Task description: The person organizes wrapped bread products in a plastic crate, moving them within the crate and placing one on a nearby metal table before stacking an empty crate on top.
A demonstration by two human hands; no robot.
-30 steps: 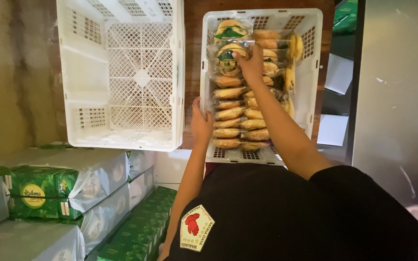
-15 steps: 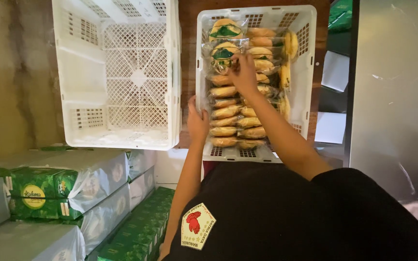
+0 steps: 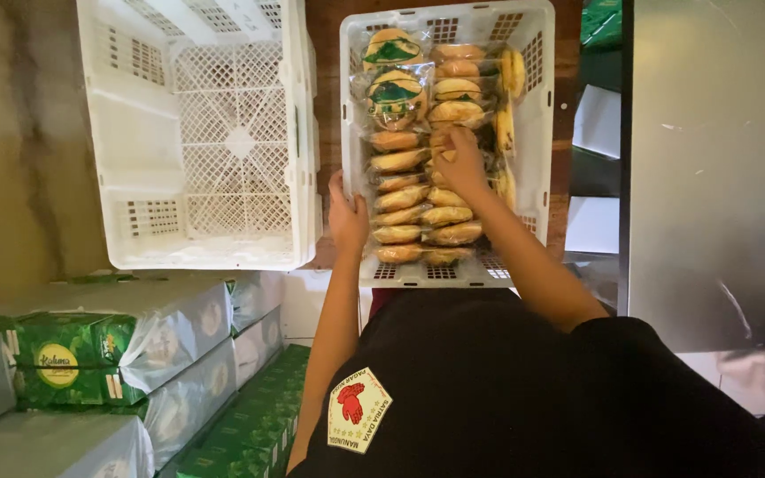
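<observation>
Buns [image 3: 418,190] stand on edge in two tight rows, so the crate [image 3: 537,115] takes more. Our left hand [image 3: 348,215] curls over the crate's left wall, bracing it. Our right hand [image 3: 460,164] presses down among the right row's buns; we cannot tell whether it pinches one. An empty crate [image 3: 201,142] sits left.

Single head cam, looks steeply down over the wearer's chest. Close range: filled white crate [image 3: 533,133] sits top centre, empty crate [image 3: 201,133] to its left, stacked boxes [image 3: 90,354] lower left. No second view, so no overlap.
</observation>
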